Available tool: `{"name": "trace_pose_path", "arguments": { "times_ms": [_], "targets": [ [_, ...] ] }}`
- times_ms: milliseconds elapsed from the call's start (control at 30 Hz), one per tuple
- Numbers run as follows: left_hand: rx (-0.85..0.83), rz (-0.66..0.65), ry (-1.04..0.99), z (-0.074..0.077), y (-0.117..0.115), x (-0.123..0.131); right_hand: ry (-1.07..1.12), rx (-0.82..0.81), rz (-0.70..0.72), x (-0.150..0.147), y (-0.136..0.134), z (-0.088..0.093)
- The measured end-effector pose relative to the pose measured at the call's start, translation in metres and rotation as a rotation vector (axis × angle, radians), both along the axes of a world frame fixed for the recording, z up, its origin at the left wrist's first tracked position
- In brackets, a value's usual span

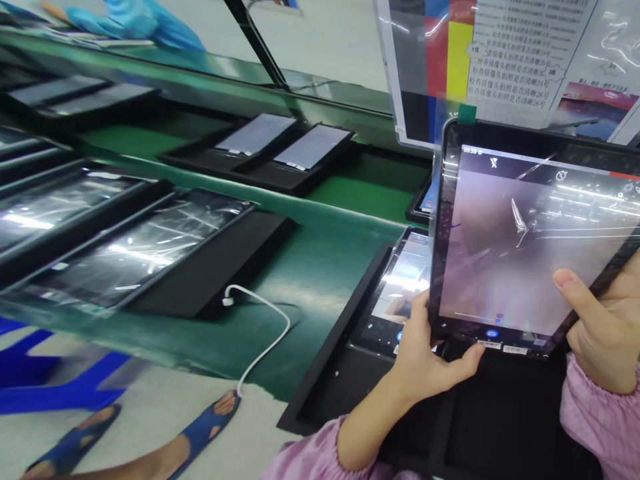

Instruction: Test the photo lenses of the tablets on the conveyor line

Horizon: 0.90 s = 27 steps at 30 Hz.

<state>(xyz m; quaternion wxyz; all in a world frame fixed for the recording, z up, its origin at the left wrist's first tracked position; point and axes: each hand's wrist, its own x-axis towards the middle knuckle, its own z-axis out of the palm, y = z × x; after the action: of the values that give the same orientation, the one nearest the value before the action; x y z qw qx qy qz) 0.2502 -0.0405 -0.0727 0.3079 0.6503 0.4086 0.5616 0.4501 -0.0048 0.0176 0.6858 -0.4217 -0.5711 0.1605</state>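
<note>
Head view, held tablet [510, 247]: raised between both hands, above a black tray [500, 420].
Left hand [420, 363]: clamped on the tablet's lower left corner, thumb at the bottom edge.
Right hand [607, 333]: clamped on its right side, thumb over the screen.
Second tablet [383, 327]: in the tray, beside the left hand.

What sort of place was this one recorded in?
Likely an electronics factory or workshop: several tablets lie in black trays along green work surfaces, and a printed sheet with colour blocks is behind the held tablet.
</note>
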Motion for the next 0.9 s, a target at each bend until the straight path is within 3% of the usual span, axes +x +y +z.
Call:
{"name": "trace_pose_path", "arguments": {
  "times_ms": [167, 333, 467, 733, 900],
  "targets": [
    [-0.094, -0.011, 0.002, 0.001, -0.002, -0.002, 0.026, -0.062, -0.018, 0.002, 0.000, -0.002],
    [-0.252, -0.035, -0.015, 0.003, -0.004, -0.001, 0.098, -0.066, 0.094, 0.002, 0.000, -0.001],
    [-0.284, -0.032, -0.018, 0.003, -0.003, -0.002, 0.132, -0.089, 0.135, 0.000, 0.003, -0.001],
    [-0.382, -0.067, 0.003, 0.009, -0.005, -0.002, 0.200, -0.321, 0.074, 0.006, 0.004, -0.007],
    [-0.472, -0.105, 0.035, 0.011, -0.008, 0.003, 0.243, -0.372, 0.012, 0.009, -0.001, -0.015]
  ]
}}
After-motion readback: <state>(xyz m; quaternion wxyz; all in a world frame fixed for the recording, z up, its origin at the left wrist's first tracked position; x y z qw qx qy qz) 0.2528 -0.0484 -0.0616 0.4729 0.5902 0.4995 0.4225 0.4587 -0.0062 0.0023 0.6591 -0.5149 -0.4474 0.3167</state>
